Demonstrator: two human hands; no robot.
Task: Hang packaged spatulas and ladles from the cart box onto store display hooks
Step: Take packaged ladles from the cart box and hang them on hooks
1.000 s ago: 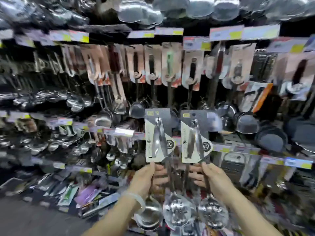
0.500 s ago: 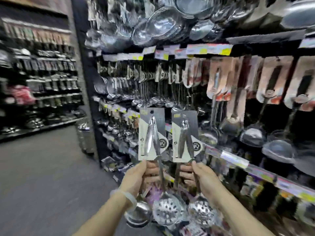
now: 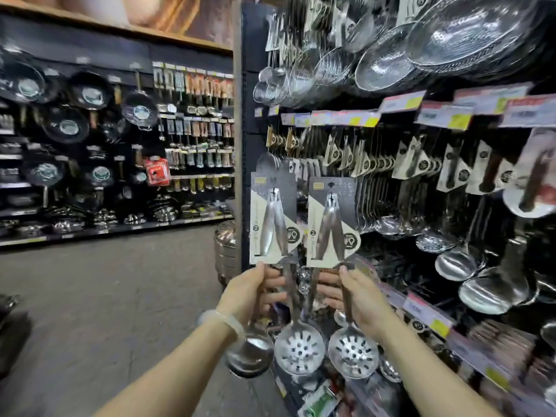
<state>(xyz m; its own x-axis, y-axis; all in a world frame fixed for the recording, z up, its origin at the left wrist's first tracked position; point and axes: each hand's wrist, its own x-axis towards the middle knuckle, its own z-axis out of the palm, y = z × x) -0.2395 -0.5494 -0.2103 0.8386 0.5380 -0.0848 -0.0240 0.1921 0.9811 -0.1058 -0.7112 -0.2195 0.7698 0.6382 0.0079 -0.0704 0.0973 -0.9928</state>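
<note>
Carded steel ladle sets, upright.

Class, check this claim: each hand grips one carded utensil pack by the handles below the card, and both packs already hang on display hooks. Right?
Not quite. The head view shows the left hand and right hand gripping the left pack and right pack by the handles, but both are held up in the air, not yet hung.

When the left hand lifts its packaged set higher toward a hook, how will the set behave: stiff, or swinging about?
The card looks flat and thin, so it may bend if pressed. The metal handles seem stiff. In the left hand, the ladle bowl and slotted spoon hang low, so the set is probably bottom-heavy and apt to swing and clink.
</note>
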